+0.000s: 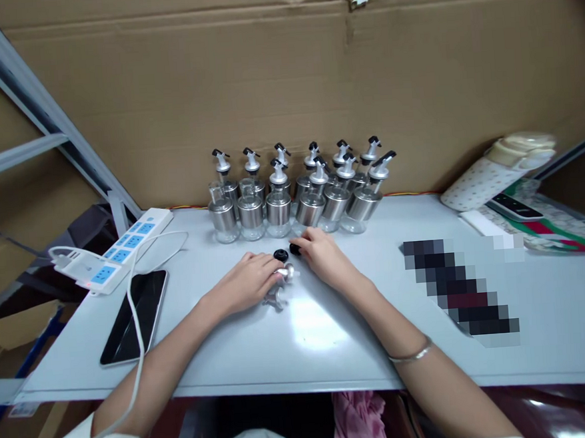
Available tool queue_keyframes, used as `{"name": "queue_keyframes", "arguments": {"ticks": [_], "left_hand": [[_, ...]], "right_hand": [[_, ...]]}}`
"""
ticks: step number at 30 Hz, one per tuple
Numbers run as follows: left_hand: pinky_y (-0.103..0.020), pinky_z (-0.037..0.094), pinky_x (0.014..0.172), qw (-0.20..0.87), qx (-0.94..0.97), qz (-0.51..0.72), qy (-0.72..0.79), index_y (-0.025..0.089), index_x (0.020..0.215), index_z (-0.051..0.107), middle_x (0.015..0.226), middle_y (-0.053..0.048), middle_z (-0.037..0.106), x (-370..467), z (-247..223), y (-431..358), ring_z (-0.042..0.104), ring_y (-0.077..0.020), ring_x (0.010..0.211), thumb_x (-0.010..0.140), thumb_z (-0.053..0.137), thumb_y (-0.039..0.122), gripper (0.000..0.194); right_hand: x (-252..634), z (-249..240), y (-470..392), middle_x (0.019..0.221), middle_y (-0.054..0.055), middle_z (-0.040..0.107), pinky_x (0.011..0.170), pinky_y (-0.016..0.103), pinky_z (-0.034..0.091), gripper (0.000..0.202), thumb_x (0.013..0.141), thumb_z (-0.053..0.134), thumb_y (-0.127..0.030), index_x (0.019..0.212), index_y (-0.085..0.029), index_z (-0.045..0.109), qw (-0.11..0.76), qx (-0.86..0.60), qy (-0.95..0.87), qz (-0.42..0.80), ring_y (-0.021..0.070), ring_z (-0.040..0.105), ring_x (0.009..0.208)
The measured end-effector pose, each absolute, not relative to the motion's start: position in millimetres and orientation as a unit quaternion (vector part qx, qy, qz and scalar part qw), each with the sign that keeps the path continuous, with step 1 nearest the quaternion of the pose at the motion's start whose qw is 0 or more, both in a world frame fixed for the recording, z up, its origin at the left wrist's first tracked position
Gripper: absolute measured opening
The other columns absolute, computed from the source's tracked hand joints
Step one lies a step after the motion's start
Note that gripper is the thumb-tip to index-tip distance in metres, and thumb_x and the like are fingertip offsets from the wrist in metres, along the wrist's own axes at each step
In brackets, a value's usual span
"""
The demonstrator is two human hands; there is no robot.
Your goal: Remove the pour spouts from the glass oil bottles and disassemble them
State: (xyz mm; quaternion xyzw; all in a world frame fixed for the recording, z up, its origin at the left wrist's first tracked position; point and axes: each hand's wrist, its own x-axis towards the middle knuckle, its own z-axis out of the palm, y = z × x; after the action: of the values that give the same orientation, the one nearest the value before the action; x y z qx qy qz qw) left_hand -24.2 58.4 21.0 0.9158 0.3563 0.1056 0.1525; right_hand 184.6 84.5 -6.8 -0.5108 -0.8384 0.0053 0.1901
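My left hand point(251, 280) rests on the table with its fingers bent together over a silver pourer spout point(288, 272). A second silver spout piece point(277, 299) lies just below those fingers. Beside the left fingertips sits a black round stopper point(281, 254). My right hand point(324, 257) pinches another black stopper point(294, 249) between thumb and fingers, at the table surface. Behind both hands stand several glass bottles with steel sleeves point(278, 210) in two rows. Most carry silver spouts with black levers point(380, 167); the two front-left bottles point(223, 217) have bare glass necks.
On the left lie a phone point(135, 317) and a white power strip point(124, 247) with a cable point(133, 303) crossing my left forearm. A dotted tumbler point(484, 175), a dark device point(516, 207) and a blurred-out object point(457, 287) are on the right. Cardboard point(263, 81) walls the back.
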Motion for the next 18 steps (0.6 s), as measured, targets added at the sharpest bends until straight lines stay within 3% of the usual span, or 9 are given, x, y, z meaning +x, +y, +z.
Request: {"name": "queue_keyframes", "arguments": {"ticks": [6,12,15,18], "left_hand": [[-0.034,0.037,0.086,0.156,0.916,0.087,0.358,0.018,0.107,0.055,0.106,-0.006,0.063,-24.0,14.5,58.8,0.056,-0.0206,0.1,0.099,0.031,0.029,0.027],[-0.035,0.038,0.087,0.152,0.927,0.081,0.332,0.02,0.111,0.056,0.104,-0.007,0.06,-23.3,12.1,55.7,0.056,-0.0213,0.099,0.098,0.033,0.032,0.03],[-0.036,0.039,0.088,0.171,0.922,0.082,0.337,0.019,0.113,0.055,0.106,-0.008,0.059,-22.8,14.2,55.0,0.056,-0.0222,0.098,0.098,0.031,0.04,0.036],[-0.037,0.04,0.086,0.187,0.922,0.084,0.328,0.018,0.116,0.053,0.105,-0.009,0.058,-21.4,16.1,54.3,0.056,-0.0244,0.095,0.086,0.047,0.059,0.051]], "right_hand": [[186.3,-9.2,82.4,0.104,0.013,0.062,0.084,0.039,0.045,0.053,0.083,0.046,-0.007,0.135,-0.018,0.045,0.18,-0.515,-0.836,0.057,0.0259,0.057,0.098],[185.9,0.1,76.9,0.104,0.014,0.067,0.078,0.034,0.048,0.053,0.083,0.042,-0.006,0.135,-0.016,0.044,0.199,-0.503,-0.831,0.126,0.023,0.064,0.09],[183.1,4.6,72.6,0.095,0.011,0.07,0.072,0.031,0.048,0.053,0.085,0.039,-0.007,0.137,-0.016,0.042,0.193,-0.504,-0.829,0.148,0.0206,0.065,0.08],[180.6,7.6,69.0,0.086,0.008,0.07,0.067,0.028,0.047,0.051,0.087,0.038,-0.01,0.138,-0.016,0.039,0.179,-0.504,-0.829,0.162,0.0189,0.065,0.07]]}}
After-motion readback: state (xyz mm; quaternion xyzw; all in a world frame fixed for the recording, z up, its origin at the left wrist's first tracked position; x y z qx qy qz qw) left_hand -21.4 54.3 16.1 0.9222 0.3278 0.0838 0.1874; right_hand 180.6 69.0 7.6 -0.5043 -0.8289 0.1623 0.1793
